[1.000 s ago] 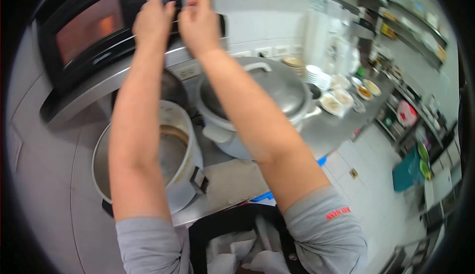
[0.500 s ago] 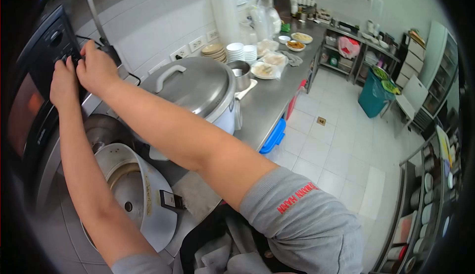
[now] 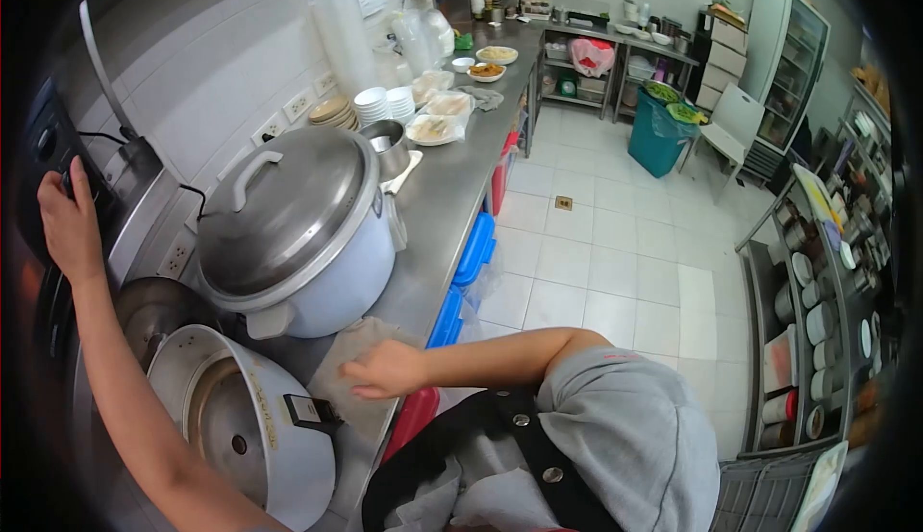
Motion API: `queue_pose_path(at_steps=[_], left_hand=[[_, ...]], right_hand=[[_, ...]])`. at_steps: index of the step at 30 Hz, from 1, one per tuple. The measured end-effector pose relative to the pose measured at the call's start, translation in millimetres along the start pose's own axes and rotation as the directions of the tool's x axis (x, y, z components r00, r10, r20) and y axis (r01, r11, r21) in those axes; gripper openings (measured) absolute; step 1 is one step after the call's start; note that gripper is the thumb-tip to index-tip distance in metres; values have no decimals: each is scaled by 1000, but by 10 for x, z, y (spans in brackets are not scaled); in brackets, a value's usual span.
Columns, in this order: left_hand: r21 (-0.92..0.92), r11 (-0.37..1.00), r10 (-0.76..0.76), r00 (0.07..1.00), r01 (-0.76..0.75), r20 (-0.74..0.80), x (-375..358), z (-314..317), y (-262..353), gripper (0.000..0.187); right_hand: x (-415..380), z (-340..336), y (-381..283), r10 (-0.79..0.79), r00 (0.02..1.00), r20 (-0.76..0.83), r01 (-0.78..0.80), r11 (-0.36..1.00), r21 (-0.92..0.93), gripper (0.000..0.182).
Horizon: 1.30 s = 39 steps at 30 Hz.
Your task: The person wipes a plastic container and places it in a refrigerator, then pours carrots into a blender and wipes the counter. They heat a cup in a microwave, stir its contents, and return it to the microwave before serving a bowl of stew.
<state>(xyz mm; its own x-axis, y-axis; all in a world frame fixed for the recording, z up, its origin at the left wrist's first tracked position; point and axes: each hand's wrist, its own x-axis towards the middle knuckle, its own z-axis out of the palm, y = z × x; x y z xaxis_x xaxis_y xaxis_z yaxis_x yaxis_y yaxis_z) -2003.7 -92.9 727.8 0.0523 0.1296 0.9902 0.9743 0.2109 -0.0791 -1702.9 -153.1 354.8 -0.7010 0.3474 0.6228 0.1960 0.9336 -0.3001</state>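
My left hand [image 3: 72, 229] is raised at the left edge of the view, its fingers closed around a knob [image 3: 66, 184] on a black-fronted appliance [image 3: 43, 138]. My right hand [image 3: 386, 369] hovers over a greyish cloth [image 3: 351, 357] by the counter's front edge, fingers loosely curled in with nothing showing in them. Below my left forearm, an uncovered cooker body [image 3: 312, 465] shows its bare inside and a small dark front panel. Behind it stands a large rice cooker [image 3: 327, 292] with its metal lid on.
Along the steel counter [image 3: 437, 186] are a metal pot [image 3: 387, 152], stacked white bowls [image 3: 371, 107] and plates of food [image 3: 435, 129]. Blue-lidded bins [image 3: 473, 248] stand under its edge. A teal bin [image 3: 661, 138] and white chair [image 3: 723, 128] are across the tiled floor; a loaded rack [image 3: 817, 340] stands right.
My right hand has left the appliance and come down and right, over the cloth. My left hand stays at the control panel. The view has turned right.
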Motion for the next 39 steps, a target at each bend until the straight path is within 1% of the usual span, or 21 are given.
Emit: queue_pose_path(at_steps=[1,3,7,8,9,10,11,12,15,16,17,19,20,22,23,24,27,30,33,36,39], left_hand=[[-85,996,27,1000,-25,15,-14,-49,73,48],[-56,977,208,978,-208,-7,-11,164,-181,37],[-365,848,292,914,-384,-283,-52,-347,1056,26],[-451,797,264,903,-402,-339,-51,-437,1366,24],[-519,737,370,901,-433,-226,-63,-412,1430,21],[-540,672,429,861,-507,-274,-116,-511,1770,22],[-559,595,478,814,-577,-330,-210,-624,2150,23],[-517,557,584,749,-650,-312,-324,-799,2476,30],[-493,303,675,549,-815,-493,-905,-1401,3579,20],[-546,184,675,509,-817,-534,-1132,-1568,3841,16],[-612,58,660,491,-788,-569,-1366,-1697,4084,14],[-766,-141,610,555,-627,-566,-1874,-1830,4550,14],[-876,-261,579,661,-405,-478,-2187,-1870,4782,21],[-989,-98,569,810,-108,-145,-2850,-1691,5266,29],[-997,-61,569,822,55,10,-3114,-1640,5501,29],[-976,-27,570,806,215,161,-3346,-1585,5731,30],[-942,-65,672,712,330,203,-3971,-1379,6290,30],[-892,-384,738,659,239,-141,-4139,-1332,6921,29],[-865,-361,787,611,349,-82,-4296,-1411,7548,26],[-767,-337,864,503,546,-22,-4283,-1525,8274,21],[-681,-436,853,512,589,-103,-4103,-1691,9043,15]], right_hand=[[-266,222,147,268,949,167,-257,963,-85,26],[-614,465,541,271,893,360,-256,963,-88,24],[-392,611,647,416,706,573,-357,908,-219,34],[-386,860,830,332,738,587,-271,943,-193,34],[-429,1118,1021,257,760,597,-188,966,-177,34],[-452,1145,988,307,799,517,-418,902,111,39],[-519,1162,954,280,805,523,-398,909,125,43],[-556,1065,825,262,807,529,-387,911,140,50],[-1017,-151,350,221,901,374,-364,854,372,53],[-1259,-149,539,39,904,425,-210,907,364,46],[-1482,-30,754,-142,866,479,-50,929,366,40],[-1943,-310,991,-193,843,502,-33,913,406,36],[-2312,-713,996,-68,878,474,-169,882,440,36],[-2964,-1677,816,276,860,429,-452,801,391,36],[-3171,-2212,647,482,786,386,-603,736,309,35],[-3408,-2491,639,537,801,264,-597,748,290,32],[-4075,-3222,433,708,692,-140,-648,695,312,32],[-4585,-3880,89,832,468,-296,-745,552,374,36],[-4952,-4320,-200,894,242,-376,-734,423,532,39],[-5340,-4685,-324,877,134,-461,-767,386,513,38],[-5732,-5024,-381,829,15,-559,-769,367,523,38]])
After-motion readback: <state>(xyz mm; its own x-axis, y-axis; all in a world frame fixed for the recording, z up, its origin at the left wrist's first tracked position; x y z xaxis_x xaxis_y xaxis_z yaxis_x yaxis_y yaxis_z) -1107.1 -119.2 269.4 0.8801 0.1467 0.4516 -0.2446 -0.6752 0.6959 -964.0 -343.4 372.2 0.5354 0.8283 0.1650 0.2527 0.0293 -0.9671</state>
